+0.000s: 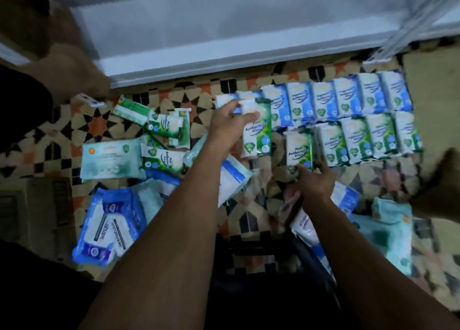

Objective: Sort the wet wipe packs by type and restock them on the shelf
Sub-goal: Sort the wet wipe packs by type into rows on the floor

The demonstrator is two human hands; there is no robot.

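The left hand (227, 120) held one green pack (257, 127); the right hand (315, 177) gripped another green pack (297, 150) over the floor (189, 98).

Wipe packs (257, 126): glossy plastic film, crinkled, catching light. Shelf (224, 30) behind them: smooth, matt white. Floor tiles (184, 100) beneath: matt, patterned.

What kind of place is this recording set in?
Probably a home or small shop floor, not a warehouse: wipe packs lie sorted in rows on a patterned tiled floor, in front of a low white shelf. Each hand holds a green pack.
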